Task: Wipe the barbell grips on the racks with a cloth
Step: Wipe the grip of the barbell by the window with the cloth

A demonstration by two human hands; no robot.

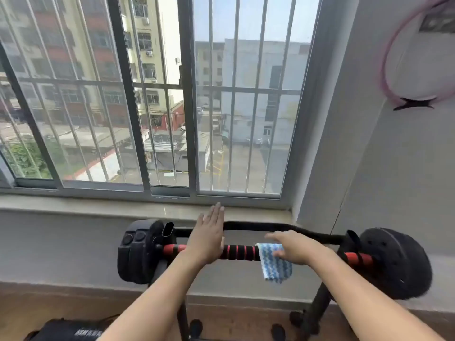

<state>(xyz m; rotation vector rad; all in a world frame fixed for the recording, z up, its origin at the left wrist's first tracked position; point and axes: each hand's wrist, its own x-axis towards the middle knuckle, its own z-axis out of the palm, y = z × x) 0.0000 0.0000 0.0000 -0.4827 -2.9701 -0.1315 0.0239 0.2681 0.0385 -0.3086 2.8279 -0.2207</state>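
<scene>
The left weight plates [138, 249] sit on the rack. My left hand [208, 238] lies flat, fingers straight and together, hiding part of the red-and-black barbell grip [240, 252]. The cloth [274, 263] drapes over the grip beneath my right hand [295, 247], whose fingers are too blurred to tell whether they curl.

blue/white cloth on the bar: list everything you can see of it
The small blue-and-white zigzag-patterned cloth looks like soft knitted or microfibre fabric. It is draped over the red-and-black ribbed foam barbell grip, right of the bar's middle, and its lower part hangs free in front, below the bar. The right hand lies on top of it, thumb on its front face, hiding its right part. The left hand does not touch it. No stains can be made out.
</scene>
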